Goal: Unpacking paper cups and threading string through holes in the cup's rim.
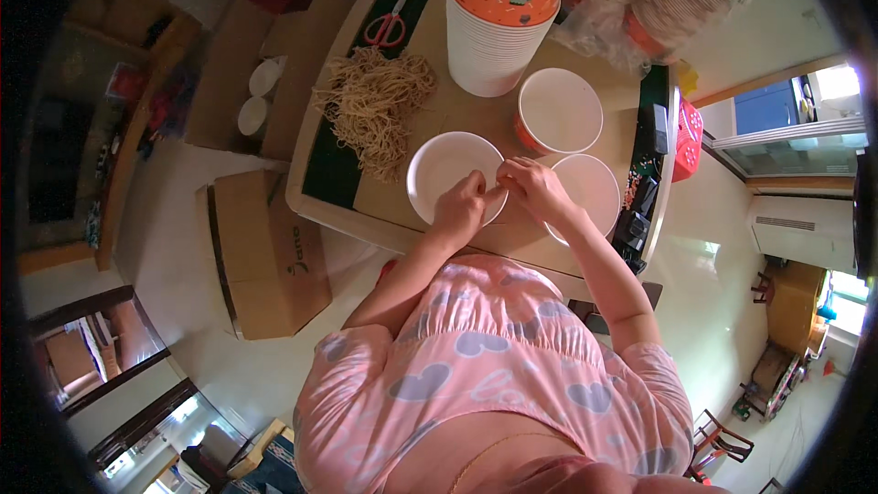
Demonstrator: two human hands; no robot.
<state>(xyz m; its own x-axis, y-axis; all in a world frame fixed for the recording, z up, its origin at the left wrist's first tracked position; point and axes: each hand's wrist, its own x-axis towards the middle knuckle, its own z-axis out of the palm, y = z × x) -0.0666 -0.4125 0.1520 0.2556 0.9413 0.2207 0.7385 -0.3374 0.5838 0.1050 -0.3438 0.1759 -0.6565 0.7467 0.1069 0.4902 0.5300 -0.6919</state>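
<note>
My left hand (462, 206) is over the near-left white paper tub (439, 169), its fingers closed in a pinch. My right hand (535, 187) meets it at that tub's right rim, fingertips also pressed together. Whatever is between the fingers, if anything, is too small or hidden to make out. A second open paper tub (585, 187) stands partly behind my right hand and forearm. Farther back is a third tub (562, 110), with orange print on its outside. A loose heap of beige string (375, 105) lies left of the tubs.
Red-handled scissors (386, 29) lie beyond the string. A tall stack of nested paper tubs (494, 46) stands at the back, beside plastic-wrapped stacks (681, 0). Black objects (633, 224) line the table's right edge. Cardboard boxes (270, 252) sit on the floor at left.
</note>
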